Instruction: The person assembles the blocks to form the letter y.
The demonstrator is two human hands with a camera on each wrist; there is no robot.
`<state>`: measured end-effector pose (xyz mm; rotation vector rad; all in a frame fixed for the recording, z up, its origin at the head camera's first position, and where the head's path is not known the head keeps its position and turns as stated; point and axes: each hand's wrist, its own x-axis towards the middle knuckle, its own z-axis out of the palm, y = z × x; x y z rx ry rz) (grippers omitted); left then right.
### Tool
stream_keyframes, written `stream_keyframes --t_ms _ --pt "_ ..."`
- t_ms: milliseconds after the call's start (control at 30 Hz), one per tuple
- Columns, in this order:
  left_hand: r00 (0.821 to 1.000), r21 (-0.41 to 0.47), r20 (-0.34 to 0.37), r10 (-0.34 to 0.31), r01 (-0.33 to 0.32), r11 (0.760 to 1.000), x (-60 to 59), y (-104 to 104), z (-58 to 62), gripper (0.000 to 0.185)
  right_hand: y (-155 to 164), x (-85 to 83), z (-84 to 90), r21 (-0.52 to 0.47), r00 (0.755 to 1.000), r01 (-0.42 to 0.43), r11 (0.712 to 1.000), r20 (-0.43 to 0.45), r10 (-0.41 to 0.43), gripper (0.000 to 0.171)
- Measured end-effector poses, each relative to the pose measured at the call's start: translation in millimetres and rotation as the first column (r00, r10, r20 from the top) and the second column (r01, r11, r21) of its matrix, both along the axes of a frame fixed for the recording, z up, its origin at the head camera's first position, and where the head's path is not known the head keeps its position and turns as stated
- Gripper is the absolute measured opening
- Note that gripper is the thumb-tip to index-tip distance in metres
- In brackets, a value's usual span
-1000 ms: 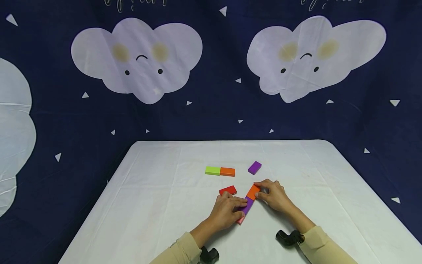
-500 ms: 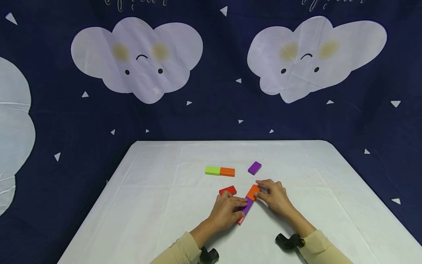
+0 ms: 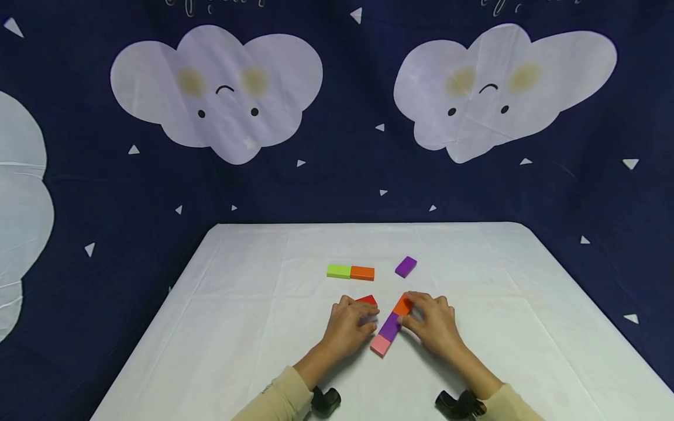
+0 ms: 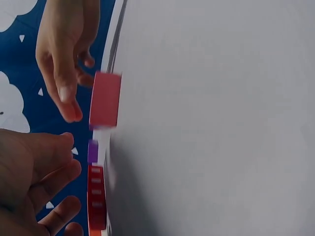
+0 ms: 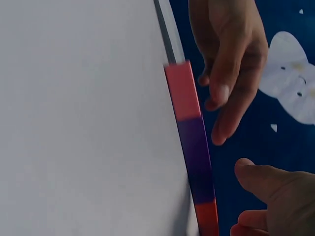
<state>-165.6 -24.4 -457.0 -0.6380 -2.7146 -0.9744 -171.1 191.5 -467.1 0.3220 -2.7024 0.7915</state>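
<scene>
A slanted row of three small flat blocks lies on the white table, end to end: pink [image 3: 381, 345], purple [image 3: 390, 327] and orange [image 3: 403, 304]. My left hand [image 3: 346, 328] hovers just left of the row, fingers loosely bent, with nothing between them. It partly covers a red block [image 3: 367, 300] behind it. My right hand [image 3: 433, 321] is over the row's far end; in the head view its index finger overlaps the orange block and its thumb overlaps the purple one. The right wrist view has this thumb [image 5: 251, 174] apart from the blocks, fingers relaxed.
Farther back, a lime green block [image 3: 339, 271] and a dark orange block [image 3: 362, 273] lie end to end. A single purple block [image 3: 406, 266] lies to their right. Behind the white-covered table [image 3: 253, 327] hangs a dark blue cloth [image 3: 347, 193] with printed clouds.
My left hand has come off the row and moved left, uncovering the pink and purple blocks and covering more of the red one. My right hand has shifted slightly left and nearer to me.
</scene>
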Motion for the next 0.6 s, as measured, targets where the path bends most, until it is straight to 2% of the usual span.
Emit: stream_keyframes --t_ms 233,367,600 --pt "0.996 0.029 -0.037 0.086 -0.085 0.996 -9.4 -8.8 -1.4 0.023 -12.1 15.2 3.1 0.041 1.000 0.017 0.999 0.013 -0.018 0.060" --pt "0.993 0.027 -0.022 0.119 -0.118 0.993 -12.7 -11.5 -1.3 0.024 -16.9 20.5 0.6 0.060 1.000 0.019 0.998 0.011 -0.020 0.063" --pt "0.986 0.044 -0.036 0.162 -0.161 0.986 -18.6 -16.9 -4.0 0.028 -22.1 24.8 -5.4 0.035 0.999 0.038 0.999 0.026 -0.039 0.066"
